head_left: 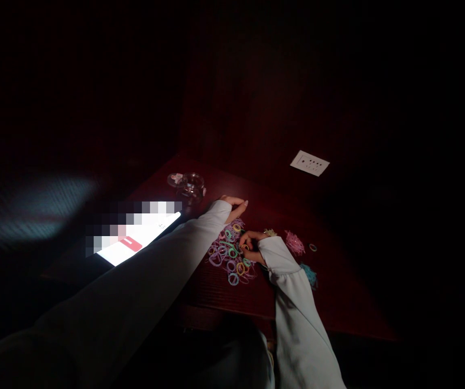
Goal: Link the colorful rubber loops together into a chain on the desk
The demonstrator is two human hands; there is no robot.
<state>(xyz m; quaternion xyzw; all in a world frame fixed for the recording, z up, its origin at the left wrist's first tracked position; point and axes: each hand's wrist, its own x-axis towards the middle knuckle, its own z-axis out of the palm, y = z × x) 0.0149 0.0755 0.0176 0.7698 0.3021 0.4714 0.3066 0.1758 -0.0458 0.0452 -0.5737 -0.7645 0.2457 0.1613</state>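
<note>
A mixed heap of small coloured hair ties [224,253], mostly purple, green, yellow and blue, lies on the dark red table. My right hand [255,244] is over the heap's right side, thumb and finger closed around a yellow-orange hair tie [246,247]. At the far edge of the heap rests my left hand [232,207], thumb and forefinger stretched out with their tips close together; nothing shows between them. Right of my right hand lie a pink bunch [294,243] and a teal bunch [309,275], with a pale yellow bunch [270,232] partly hidden behind it.
A clear glass jar [193,186] stands at the back left beside its round lid [175,179]. A lit phone or tablet screen [135,243] lies left of my left arm. One single hair tie [312,247] sits right of the pink bunch. A white socket plate [310,163] is on the wall.
</note>
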